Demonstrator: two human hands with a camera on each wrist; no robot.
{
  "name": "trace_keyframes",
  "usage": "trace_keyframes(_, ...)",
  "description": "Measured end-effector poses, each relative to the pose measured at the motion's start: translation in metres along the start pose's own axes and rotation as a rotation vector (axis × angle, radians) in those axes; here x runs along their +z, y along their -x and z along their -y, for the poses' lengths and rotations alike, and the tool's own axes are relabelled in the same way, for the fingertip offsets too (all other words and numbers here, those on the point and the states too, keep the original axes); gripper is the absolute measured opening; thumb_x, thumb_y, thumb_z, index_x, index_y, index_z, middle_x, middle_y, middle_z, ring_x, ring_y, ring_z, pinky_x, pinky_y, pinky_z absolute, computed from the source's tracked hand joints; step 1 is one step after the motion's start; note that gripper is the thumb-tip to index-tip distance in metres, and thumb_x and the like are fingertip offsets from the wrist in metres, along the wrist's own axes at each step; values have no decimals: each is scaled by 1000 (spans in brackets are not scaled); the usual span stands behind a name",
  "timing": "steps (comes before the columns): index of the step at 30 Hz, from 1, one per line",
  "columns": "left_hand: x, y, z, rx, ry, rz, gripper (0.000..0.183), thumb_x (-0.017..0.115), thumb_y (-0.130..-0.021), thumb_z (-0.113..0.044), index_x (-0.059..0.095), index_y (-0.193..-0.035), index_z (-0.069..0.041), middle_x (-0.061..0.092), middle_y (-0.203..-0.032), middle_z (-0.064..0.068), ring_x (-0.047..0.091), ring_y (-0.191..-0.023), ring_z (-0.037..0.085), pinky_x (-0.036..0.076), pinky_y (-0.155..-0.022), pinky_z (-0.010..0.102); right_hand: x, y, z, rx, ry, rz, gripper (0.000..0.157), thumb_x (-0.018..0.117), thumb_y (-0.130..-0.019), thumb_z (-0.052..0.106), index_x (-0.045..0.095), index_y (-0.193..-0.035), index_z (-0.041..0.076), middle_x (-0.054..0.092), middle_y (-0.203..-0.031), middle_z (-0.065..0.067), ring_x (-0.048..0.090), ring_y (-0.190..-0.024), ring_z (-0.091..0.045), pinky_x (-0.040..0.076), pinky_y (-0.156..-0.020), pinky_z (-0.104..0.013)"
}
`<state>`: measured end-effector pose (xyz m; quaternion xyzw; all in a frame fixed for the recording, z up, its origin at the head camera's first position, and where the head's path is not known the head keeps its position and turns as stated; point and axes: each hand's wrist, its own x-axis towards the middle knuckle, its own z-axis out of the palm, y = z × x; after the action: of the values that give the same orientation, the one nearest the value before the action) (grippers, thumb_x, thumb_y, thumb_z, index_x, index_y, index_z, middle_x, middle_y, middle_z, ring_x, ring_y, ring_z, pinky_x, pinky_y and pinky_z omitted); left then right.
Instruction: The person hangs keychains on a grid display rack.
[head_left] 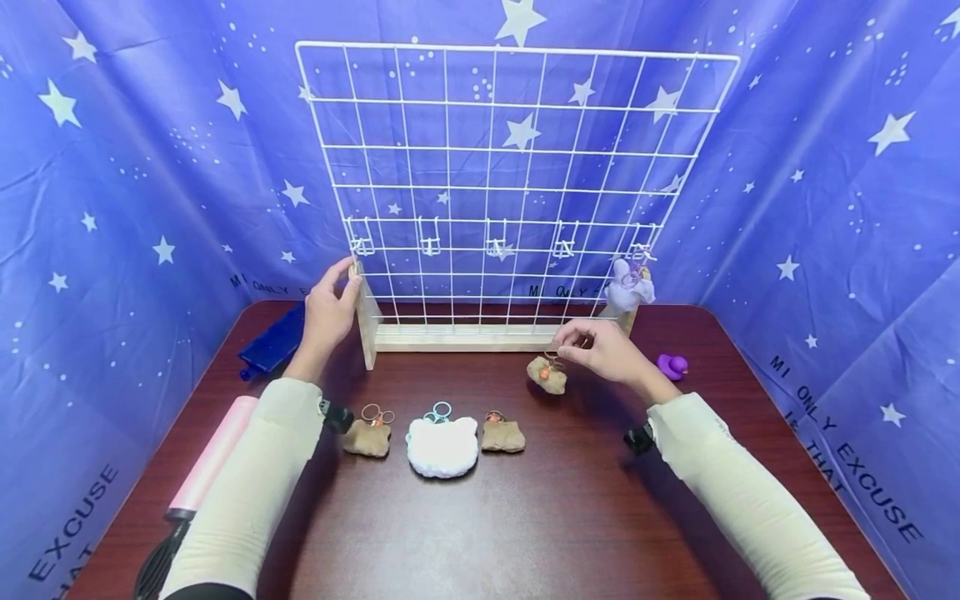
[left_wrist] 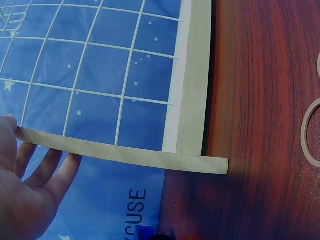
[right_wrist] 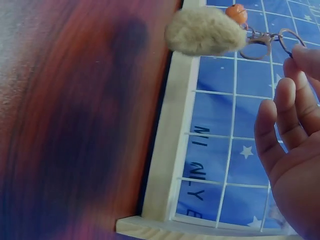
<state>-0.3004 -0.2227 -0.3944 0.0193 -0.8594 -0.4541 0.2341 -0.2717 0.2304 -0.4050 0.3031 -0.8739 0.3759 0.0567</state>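
Observation:
My right hand (head_left: 603, 350) pinches the metal ring of a brown plush keychain (head_left: 547, 375), which hangs in front of the rack's base. An orange bell (right_wrist: 236, 14) is attached beside the plush. With fingers on one side and thumb on the other, my left hand (left_wrist: 30, 192) grips the wooden side post (left_wrist: 125, 154) of the stand. The white wire grid rack (head_left: 495, 190) carries a row of hooks (head_left: 495, 247). From the rightmost hook hangs a pale purple plush keychain (head_left: 628, 287). On the table lie a white plush keychain (head_left: 442, 447) and two brown plush keychains (head_left: 367, 438), one on each side of it.
A purple rubber duck (head_left: 672, 367) sits right of the stand. At the left are a dark blue object (head_left: 272, 342) and a pink cylinder (head_left: 213, 454) with a black cord (head_left: 161, 558). Blue star-printed curtains (head_left: 150, 167) surround the brown table (head_left: 465, 533).

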Motion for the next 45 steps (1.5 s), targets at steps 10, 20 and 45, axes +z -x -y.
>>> trace_keyframes(10,0,1,1,6,0,-10,41,59,-103,-34,60,-143,-24,67,-138,9,66,-116,34,46,-104,51,-14,-4,9,59,-65,-75,10,77,-90,9,75,-100,9,73,-80,-6,62,-72,-4,49,-64,-21)
trace_keyframes(20,1,1,0,7,4,-11,41,60,-102,-34,60,-142,-24,68,-136,8,69,-109,33,50,-99,50,-29,-15,29,80,-130,-200,16,72,-90,-1,72,-105,-4,69,-81,-5,56,-66,-2,44,-57,-17)
trace_keyframes(45,0,2,0,-4,-3,-8,41,59,-103,-34,60,-142,-25,67,-138,8,68,-114,33,49,-103,50,-51,-36,80,69,-182,-410,18,70,-91,0,70,-106,-9,64,-76,13,51,-63,0,40,-57,-14)
